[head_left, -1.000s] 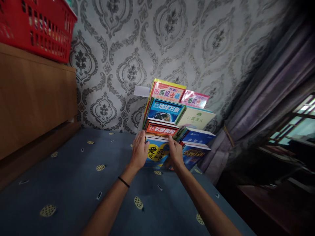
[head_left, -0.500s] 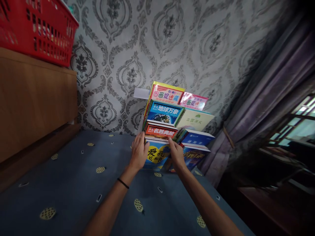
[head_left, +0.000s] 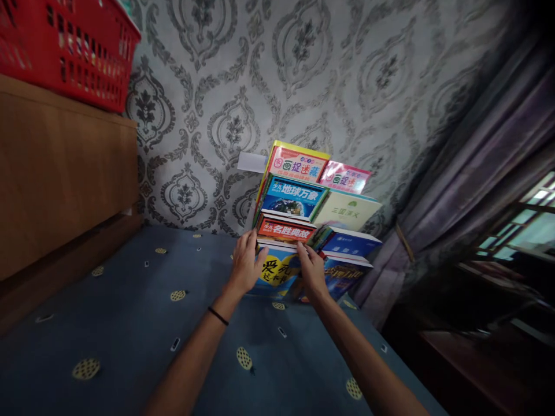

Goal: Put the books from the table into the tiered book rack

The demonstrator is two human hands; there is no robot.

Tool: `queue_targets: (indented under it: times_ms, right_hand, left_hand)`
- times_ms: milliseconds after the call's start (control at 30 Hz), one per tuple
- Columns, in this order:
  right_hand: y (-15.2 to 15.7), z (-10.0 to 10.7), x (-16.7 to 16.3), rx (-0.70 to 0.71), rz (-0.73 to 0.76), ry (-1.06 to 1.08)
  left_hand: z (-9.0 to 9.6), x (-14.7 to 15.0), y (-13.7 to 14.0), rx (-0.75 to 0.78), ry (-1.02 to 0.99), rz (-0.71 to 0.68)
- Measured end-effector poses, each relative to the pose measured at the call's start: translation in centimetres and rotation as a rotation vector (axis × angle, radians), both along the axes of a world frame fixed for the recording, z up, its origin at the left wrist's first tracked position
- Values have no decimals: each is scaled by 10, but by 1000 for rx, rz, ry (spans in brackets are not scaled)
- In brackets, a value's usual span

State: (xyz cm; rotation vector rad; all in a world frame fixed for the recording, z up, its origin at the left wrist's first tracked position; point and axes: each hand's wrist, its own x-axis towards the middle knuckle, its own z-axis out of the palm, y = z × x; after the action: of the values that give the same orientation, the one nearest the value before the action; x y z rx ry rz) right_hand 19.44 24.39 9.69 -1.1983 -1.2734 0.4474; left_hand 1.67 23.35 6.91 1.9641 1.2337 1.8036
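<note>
A blue book with a yellow patch (head_left: 277, 274) stands at the front left of two stepped columns of books. My left hand (head_left: 248, 263) grips its left edge, thumb across the front cover. At its upper right edge my right hand (head_left: 313, 268) is closed, thumb in front and the other fingers partly hidden between the columns. Right behind it stands a red-orange book (head_left: 286, 229), then a blue book with a globe picture (head_left: 290, 199) and a pink book with a yellow border (head_left: 299, 164). The right column has a dark blue book (head_left: 347, 280) at its front.
Further back on the right are a blue book (head_left: 353, 241), a pale green book (head_left: 347, 209) and a pink book (head_left: 346, 176). A patterned blue cloth (head_left: 208, 358) covers the surface. On the left, a red basket (head_left: 95, 63) sits on a wooden cabinet (head_left: 65, 173). A curtain (head_left: 433, 202) hangs right.
The view has shifted very slightly. My left thumb has moved a little to the right over the front cover, while my right hand and the books stay nearly as they were.
</note>
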Motion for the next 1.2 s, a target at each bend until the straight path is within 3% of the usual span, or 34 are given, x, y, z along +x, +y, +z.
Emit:
queue_targets:
  times_ms: [233,333,767,1200]
  right_hand:
    - [-2,-2,0,-70,10,93]
    - [-7,-2,-2,-99,23,113]
    - [-11,-3,-4,-159,-1,147]
    - [-9,-8,-2,-163,2,68]
  left_hand:
    - [10,-45,18,-80,-242,-145]
    - [8,-56,21,-92,-218,-174]
    - [-6,-34,23,-85,76,-69]
    - [-11,-30,23,-113,39,-100]
